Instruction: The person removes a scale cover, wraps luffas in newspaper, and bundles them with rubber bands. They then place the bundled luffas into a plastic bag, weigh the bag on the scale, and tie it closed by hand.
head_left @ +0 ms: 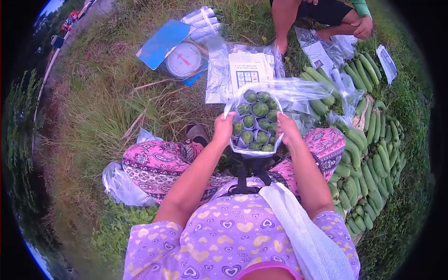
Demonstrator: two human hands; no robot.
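A clear plastic bag (252, 152) packed with several upright green gourds (260, 109) stands in front of my lap. The gourds' round ends face up, with white paper between them. My left hand (224, 128) is closed on the left side of the bag's open rim. Its right side is gripped by my right hand (286, 127), fingers partly hidden by the plastic. Loose bag plastic stretches off to the upper right. Just beyond the bag, printed paper sheets (247, 67) lie on more clear plastic.
A round dial scale (183, 59) with a blue tray (163, 44) sits at upper left, near rolled white bundles (201, 23). Rows of long green gourds (368, 175) cover the right side. Another person (322, 14) squats opposite. A crumpled plastic bag (126, 184) lies by my left knee.
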